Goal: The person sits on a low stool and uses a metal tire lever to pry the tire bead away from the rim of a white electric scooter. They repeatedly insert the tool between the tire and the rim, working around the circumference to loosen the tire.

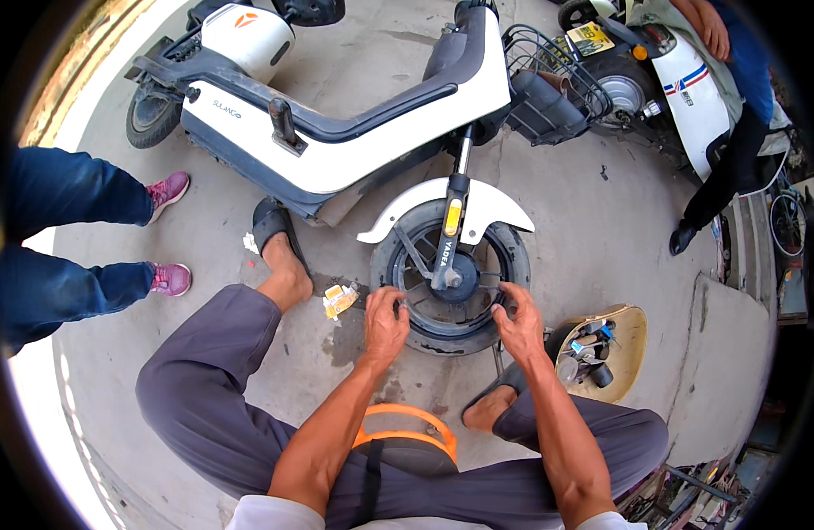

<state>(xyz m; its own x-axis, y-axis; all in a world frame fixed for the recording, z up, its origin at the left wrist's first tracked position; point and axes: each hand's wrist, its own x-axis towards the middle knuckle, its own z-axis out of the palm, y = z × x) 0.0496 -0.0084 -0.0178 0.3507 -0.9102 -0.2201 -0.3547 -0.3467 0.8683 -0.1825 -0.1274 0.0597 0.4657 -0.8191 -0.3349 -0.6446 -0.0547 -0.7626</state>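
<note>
In front of me is the front wheel of a white electric scooter, with a black tyre (451,343) around a dark spoked rim. My left hand (387,325) is at the tyre's lower left, fingers bent, a gap between thumb and forefinger. On the opposite side my right hand (520,325) has a similar curved shape, its fingertips over the tyre's inner edge. Neither hand holds anything that I can see; how firmly they touch the tyre is unclear. Above the wheel are a white mudguard (500,208) and a fork leg with a yellow reflector (453,217).
The scooter body (354,150) stretches to the upper left. A cream tub (635,353) of tools sits by my right foot, and an orange-and-black object (416,413) between my legs. A yellow-and-white packet (339,301) lies on the concrete. One person (80,238) stands left; another is beside a second scooter (699,97).
</note>
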